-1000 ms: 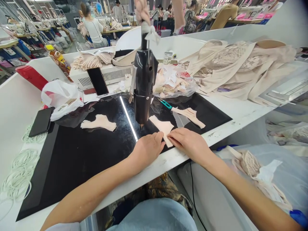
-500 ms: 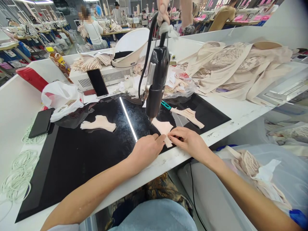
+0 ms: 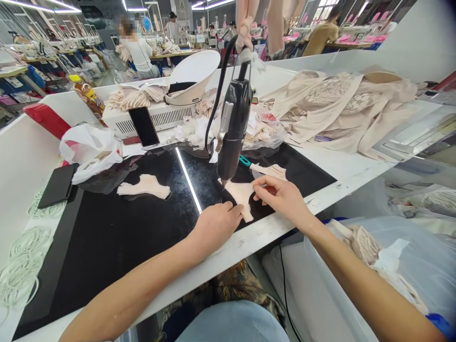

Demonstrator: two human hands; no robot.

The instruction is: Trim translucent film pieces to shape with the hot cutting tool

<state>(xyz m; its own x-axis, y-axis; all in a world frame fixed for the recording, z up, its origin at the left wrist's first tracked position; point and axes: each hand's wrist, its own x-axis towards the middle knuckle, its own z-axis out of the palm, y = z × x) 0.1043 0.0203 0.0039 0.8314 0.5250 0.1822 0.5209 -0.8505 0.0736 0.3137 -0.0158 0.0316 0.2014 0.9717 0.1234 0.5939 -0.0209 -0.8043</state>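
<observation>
A beige fabric piece (image 3: 239, 194) lies on the black board beneath the tip of a black corded tool (image 3: 233, 128), which hangs upright from above. My left hand (image 3: 215, 227) is closed, its fingertips gripping the piece's lower left edge. With thumb and index finger together, my right hand (image 3: 285, 197) pinches the right corner of the same piece. Just behind the right hand, a similar fabric piece (image 3: 272, 170) is partly hidden by it. A small stack of such pieces (image 3: 144, 186) rests further left on the board.
Behind the board (image 3: 117, 247) stand a phone (image 3: 143, 127), a white plastic bag (image 3: 94, 149) and a lamp-like white bowl (image 3: 194, 78). A teal cutter (image 3: 244, 160) lies near the tool. Beige garments (image 3: 331, 107) are heaped at right; coiled pale cords (image 3: 26, 256) lie left.
My right hand has moved up along the fabric piece, from its lower strip to its right corner. The piece has turned slightly and more of it shows. My left hand stays close to its place.
</observation>
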